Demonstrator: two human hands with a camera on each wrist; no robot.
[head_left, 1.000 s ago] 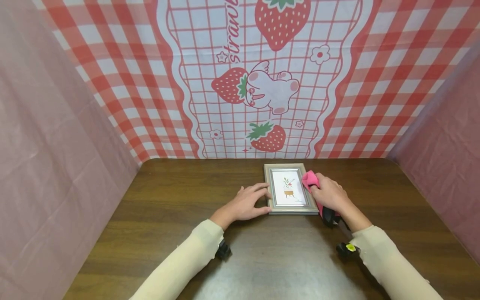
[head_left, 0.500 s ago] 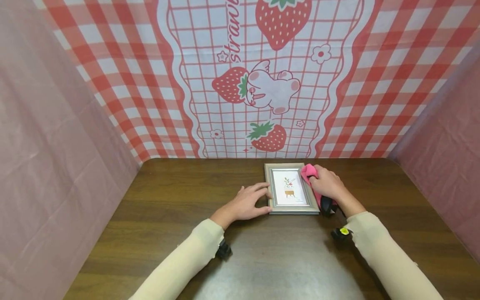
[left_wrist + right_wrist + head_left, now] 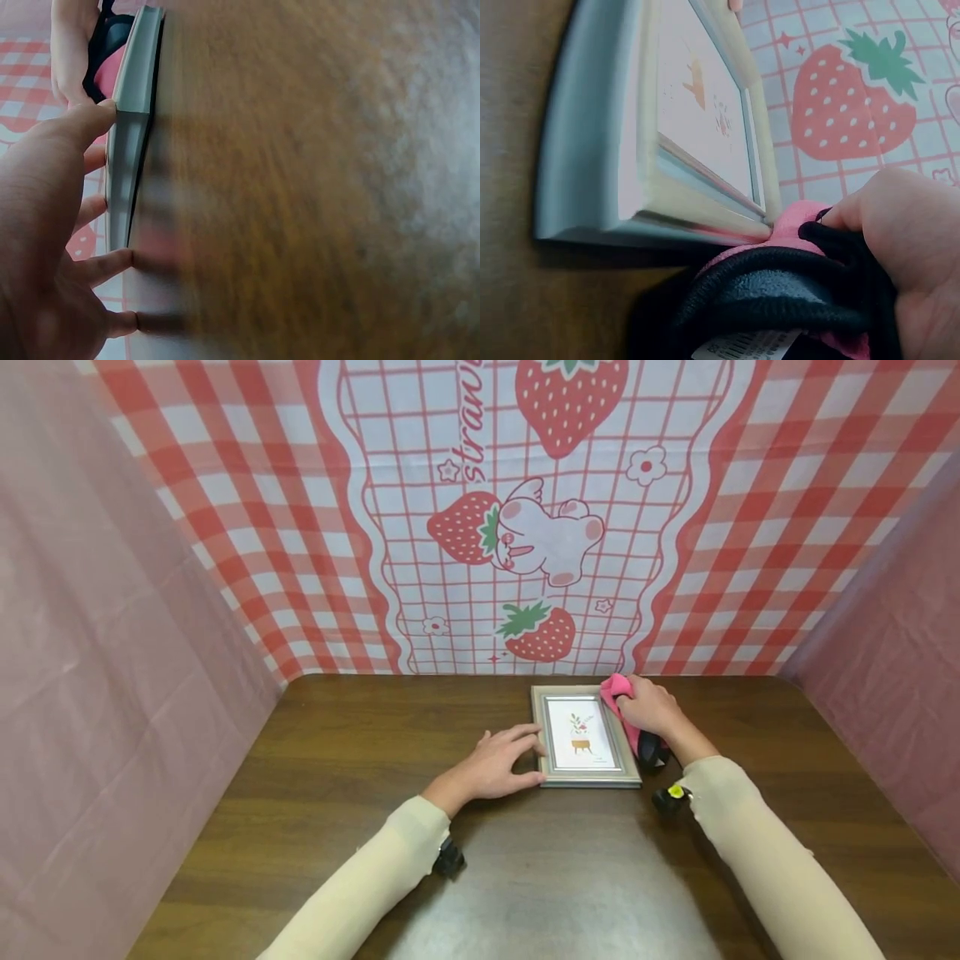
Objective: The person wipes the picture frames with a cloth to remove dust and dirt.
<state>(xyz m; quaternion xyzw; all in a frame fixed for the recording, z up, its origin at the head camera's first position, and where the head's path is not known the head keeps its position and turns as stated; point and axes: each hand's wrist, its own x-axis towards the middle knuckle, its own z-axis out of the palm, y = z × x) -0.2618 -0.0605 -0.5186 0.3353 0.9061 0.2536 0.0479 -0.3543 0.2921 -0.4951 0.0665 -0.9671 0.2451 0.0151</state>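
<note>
A picture frame [image 3: 592,776] with a pale silvery border lies flat near the table's back edge, its plant picture facing up. My left hand [image 3: 498,766] rests against its left side, fingers spread and fairly straight; in the left wrist view the thumb touches a corner and some fingertips meet the frame's side [image 3: 135,142]. At the frame's back right corner, my right hand [image 3: 652,706] grips a bunched pink cloth [image 3: 618,685] against the border. The right wrist view shows the cloth's black edging [image 3: 772,259], grey inner face and a white label [image 3: 750,346].
The brown wooden table [image 3: 360,735] runs up to a red-and-white strawberry curtain [image 3: 536,635] just behind the frame. Pink fabric walls [image 3: 135,677] stand on both sides. Each wrist carries a small black camera [image 3: 448,860].
My right hand has slid the pink cloth away from me along the frame's right border toward the back corner. The left hand stays at the left side, and the frame looks still.
</note>
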